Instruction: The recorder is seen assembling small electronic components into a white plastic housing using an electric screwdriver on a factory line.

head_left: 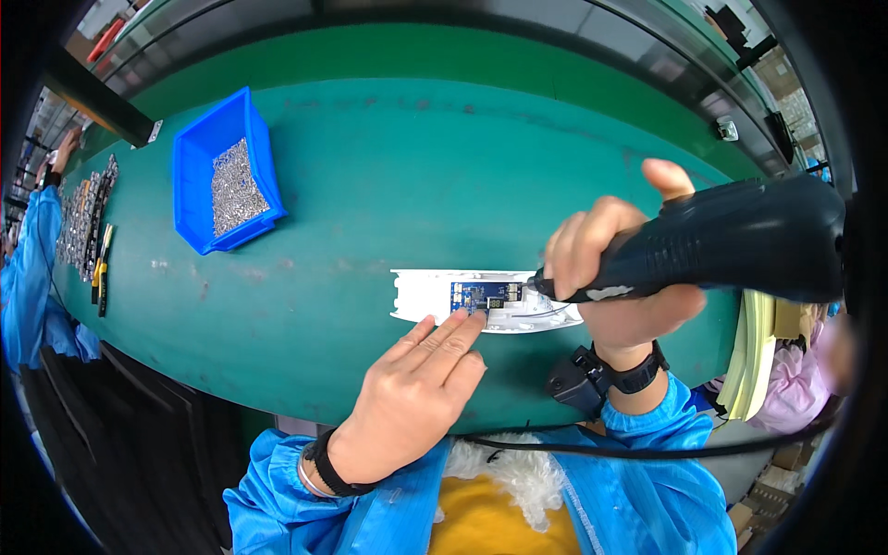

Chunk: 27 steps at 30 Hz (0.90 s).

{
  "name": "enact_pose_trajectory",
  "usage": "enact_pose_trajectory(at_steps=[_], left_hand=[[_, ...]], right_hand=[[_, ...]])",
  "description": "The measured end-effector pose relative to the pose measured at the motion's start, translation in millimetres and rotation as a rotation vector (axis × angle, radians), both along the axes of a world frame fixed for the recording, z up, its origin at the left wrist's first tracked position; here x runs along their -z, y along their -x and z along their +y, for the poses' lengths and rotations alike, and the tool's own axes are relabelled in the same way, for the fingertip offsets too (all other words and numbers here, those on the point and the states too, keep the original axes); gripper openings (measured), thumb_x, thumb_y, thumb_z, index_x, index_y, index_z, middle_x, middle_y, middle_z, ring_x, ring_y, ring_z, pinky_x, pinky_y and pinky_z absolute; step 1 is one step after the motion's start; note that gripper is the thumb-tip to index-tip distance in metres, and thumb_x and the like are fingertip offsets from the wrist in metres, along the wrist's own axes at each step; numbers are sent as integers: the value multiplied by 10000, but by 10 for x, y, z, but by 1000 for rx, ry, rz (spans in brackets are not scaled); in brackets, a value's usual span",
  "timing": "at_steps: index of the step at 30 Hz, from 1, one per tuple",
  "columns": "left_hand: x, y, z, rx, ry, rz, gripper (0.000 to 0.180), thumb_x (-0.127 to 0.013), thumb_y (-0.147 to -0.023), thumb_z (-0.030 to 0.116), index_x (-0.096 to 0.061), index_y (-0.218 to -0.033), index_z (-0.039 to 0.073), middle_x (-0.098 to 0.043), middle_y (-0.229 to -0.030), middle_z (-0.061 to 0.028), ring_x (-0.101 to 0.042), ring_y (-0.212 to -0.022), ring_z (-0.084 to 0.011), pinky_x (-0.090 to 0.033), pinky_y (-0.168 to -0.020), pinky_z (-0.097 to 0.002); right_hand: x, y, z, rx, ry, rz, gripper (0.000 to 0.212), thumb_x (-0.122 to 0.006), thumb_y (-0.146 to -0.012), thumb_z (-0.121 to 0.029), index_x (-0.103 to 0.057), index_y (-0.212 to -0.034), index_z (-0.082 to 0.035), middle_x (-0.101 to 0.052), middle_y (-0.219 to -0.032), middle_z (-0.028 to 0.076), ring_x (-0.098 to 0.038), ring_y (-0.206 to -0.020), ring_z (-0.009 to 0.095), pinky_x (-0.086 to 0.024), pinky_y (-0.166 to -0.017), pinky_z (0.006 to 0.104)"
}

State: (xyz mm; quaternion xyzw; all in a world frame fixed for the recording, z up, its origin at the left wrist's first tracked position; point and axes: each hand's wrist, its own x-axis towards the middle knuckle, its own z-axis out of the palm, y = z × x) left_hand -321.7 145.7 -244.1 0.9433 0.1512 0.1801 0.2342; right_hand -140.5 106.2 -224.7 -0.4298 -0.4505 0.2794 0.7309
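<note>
A white plastic housing lies on the green table with a blue circuit board inside it. The board carries a small dark digit display and white connectors; thin wires run at the housing's right end. My left hand rests its outstretched fingertips on the board's near edge and the housing, holding nothing. Wrapped round a black electric screwdriver is my right hand. The tool lies nearly level, its tip pointing left at the board's right end. Whether the tip touches a screw is too small to tell.
A blue bin of small metal screws stands at the far left. Beyond it lie a row of dark parts and yellow-handled tools. Another person's blue sleeve is at the left edge. A black cable crosses before me.
</note>
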Motion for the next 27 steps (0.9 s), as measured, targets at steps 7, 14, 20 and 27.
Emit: enact_pose_trajectory(at_steps=[7, 14, 20, 27], left_hand=[[-132, -93, 3, -129, 81, -172, 175, -724, -578, 151, -631, -721, 116, -602, -801, 8, -563, -760, -173, -401, -802, -391], [-102, -125, -13, -174, 173, -236, 134, -717, -532, 152, -658, -652, 148, -557, -662, 60, -502, -723, -147, -266, -865, -417], [-35, -72, 23, -175, 192, -263, 141, -706, -507, 140, -637, -630, 127, -549, -642, 50, -505, -732, -152, -250, -862, -432], [6, 32, 146, -171, 147, -205, 310, -720, -500, 168, -636, -787, 85, -580, -790, -14, -522, -798, -205, -278, -865, -439]], right_hand=[[-443, 194, -272, -145, -280, 192, 687, -501, -799, -522, -248, -1293, -117, -510, -593, 58, -498, -429, 154, -436, -431, 279], [-335, 250, -277, -336, -206, 79, 600, -574, -773, -486, -290, -1174, -142, -556, -638, 94, -559, -494, 196, -473, -492, 320], [-332, 313, -210, -402, -205, 105, 618, -614, -752, -446, -304, -1128, -66, -536, -710, 135, -525, -556, 213, -438, -523, 329], [-312, 370, -32, -416, -94, -20, 732, -549, -761, -539, -240, -1277, -121, -536, -649, 77, -534, -509, 174, -450, -506, 298]])
